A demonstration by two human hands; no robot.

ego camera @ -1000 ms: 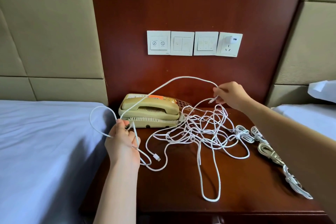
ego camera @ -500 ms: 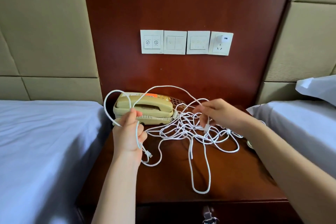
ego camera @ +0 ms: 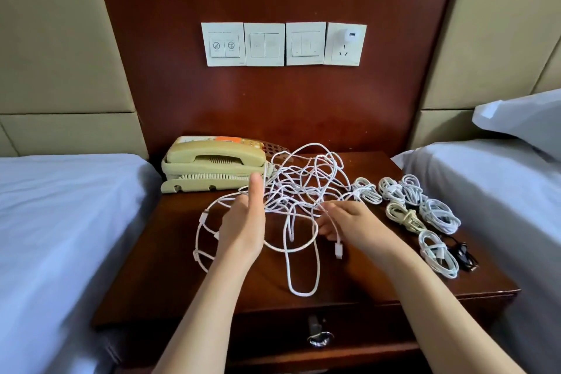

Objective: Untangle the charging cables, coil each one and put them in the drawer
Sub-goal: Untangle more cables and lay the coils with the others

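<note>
**Nightstand [ego camera: 170, 267] between 2 beds: white cable tangle, 1 plug end in hand**

Right fingers [ego camera: 324, 229] pinch a white cable [ego camera: 335, 234] just above its plug [ego camera: 338, 250], which dangles at frame centre. The right hand [ego camera: 355, 228] sits low over the wood. The left hand [ego camera: 243, 231] is centre-left with its thumb straight up. Its fingers are hidden behind the hand, so I cannot tell the grip. Loops [ego camera: 198, 240] of cable hang off its left side.

Past both hands, the tangle [ego camera: 303, 185] is heaped beside the telephone [ego camera: 212, 161], upper centre. Coiled bundles [ego camera: 438, 215] lie in a cluster at centre right. The drawer [ego camera: 318, 325], bottom centre, looks closed.

Handling, judged:
- The cable is light and limp with a smooth jacket. It will likely slip through fingers but snag at crossings.
- Best hold is at the stiff plug end, with that end fed back through the loops.
- Hard pulling would probably tighten the knots.
</note>
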